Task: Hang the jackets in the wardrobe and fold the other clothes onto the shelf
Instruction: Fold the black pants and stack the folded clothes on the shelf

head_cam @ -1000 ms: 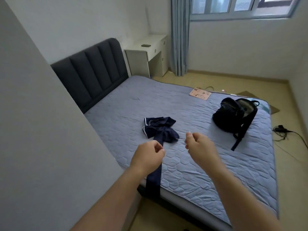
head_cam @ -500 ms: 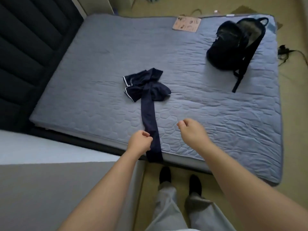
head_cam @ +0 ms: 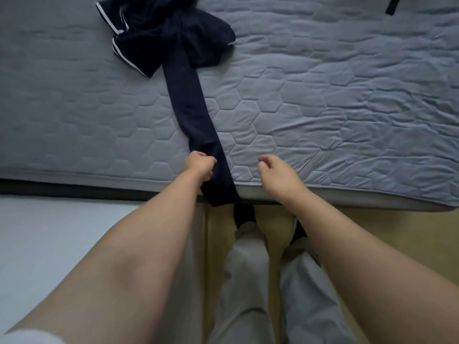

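Navy garment [head_cam: 188, 112], bunched on bed [head_cam: 323, 108]: left hand [head_cam: 200, 165] now lowered, gripping its trailing strip; right hand [head_cam: 278, 175] loose, empty alongside; folding likely next.

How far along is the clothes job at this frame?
Done: nothing visible; the navy garment lies bunched and unfolded on the mattress. In hand: left hand grips its stretched end; right hand hovers free. Left: folding and shelving it.

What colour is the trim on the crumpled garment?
White trim on the navy garment, head view.
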A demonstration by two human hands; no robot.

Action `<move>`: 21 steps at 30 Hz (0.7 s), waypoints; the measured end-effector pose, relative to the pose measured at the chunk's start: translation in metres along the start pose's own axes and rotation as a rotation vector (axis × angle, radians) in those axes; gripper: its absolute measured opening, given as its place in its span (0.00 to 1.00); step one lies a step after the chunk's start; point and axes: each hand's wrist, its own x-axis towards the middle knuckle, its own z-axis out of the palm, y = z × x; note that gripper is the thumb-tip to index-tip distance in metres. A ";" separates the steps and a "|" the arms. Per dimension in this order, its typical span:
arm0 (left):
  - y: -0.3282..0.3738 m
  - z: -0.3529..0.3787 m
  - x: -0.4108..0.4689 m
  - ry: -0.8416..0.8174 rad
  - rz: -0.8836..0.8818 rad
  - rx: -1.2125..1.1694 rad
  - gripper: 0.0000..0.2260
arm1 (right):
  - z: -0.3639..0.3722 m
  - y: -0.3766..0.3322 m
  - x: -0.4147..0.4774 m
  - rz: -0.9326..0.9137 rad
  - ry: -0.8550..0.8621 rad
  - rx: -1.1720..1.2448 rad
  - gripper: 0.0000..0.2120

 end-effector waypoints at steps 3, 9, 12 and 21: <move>-0.005 0.003 0.044 0.041 -0.034 -0.050 0.20 | 0.018 0.017 0.020 0.038 -0.018 0.003 0.20; -0.005 0.006 0.076 0.091 0.023 -0.230 0.23 | 0.029 0.030 0.034 0.076 -0.043 0.014 0.19; 0.007 -0.002 0.052 0.116 0.033 -0.369 0.25 | 0.020 0.023 0.028 0.071 -0.046 0.012 0.20; 0.071 -0.049 -0.131 -0.157 0.340 -0.538 0.08 | -0.050 -0.045 -0.064 -0.030 0.035 0.117 0.18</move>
